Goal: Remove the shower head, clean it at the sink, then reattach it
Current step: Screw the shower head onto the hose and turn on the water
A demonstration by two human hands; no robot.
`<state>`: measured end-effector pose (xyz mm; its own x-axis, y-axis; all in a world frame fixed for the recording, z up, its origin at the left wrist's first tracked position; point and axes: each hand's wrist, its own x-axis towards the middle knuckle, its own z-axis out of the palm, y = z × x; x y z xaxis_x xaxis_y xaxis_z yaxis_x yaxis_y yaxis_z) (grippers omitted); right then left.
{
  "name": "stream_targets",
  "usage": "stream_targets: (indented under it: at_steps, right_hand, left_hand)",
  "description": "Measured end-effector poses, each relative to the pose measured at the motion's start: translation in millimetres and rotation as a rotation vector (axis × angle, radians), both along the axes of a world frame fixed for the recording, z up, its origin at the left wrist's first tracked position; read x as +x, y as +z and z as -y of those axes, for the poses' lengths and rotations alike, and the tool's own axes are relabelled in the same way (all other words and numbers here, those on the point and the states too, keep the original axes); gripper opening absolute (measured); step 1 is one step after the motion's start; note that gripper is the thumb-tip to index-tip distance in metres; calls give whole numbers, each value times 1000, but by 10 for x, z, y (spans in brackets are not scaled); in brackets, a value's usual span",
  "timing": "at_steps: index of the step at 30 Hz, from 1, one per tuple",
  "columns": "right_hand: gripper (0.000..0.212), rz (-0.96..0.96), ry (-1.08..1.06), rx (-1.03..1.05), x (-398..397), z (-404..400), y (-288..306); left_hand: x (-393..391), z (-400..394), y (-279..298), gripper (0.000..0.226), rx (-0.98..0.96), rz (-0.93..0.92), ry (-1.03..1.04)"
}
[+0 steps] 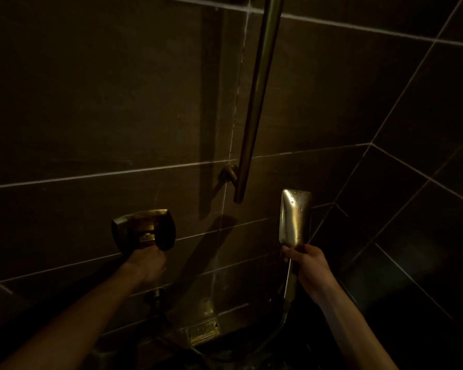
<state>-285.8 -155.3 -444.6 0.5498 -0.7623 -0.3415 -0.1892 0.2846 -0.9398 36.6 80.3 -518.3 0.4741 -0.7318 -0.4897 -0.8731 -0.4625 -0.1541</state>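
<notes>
A brass, rectangular shower head (295, 217) with water drops on its back points up, just right of the lower end of the brass slide rail (254, 102). My right hand (306, 268) is shut on its handle, and the hose (275, 327) hangs down from the handle's end. My left hand (147, 263) is closed on the lever under the brass mixer valve plate (145, 231) on the wall to the left.
Dark tiled walls meet in a corner at the right. The rail's wall bracket (229, 173) sits beside the rail's end. A small brass outlet fitting (157, 293) and a brass plate (202, 331) are low on the wall. The light is dim.
</notes>
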Motion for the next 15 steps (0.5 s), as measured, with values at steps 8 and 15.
stream_targets:
  at_steps: [8,15]
  right_hand:
    - [27,31,112,-147,141,328,555]
    - [25,88,255,-303,297,643,1216]
  left_hand:
    - [-93,328,1292,24,-762,186,37]
    - [-45,623,2658,30,-1350,642,-128]
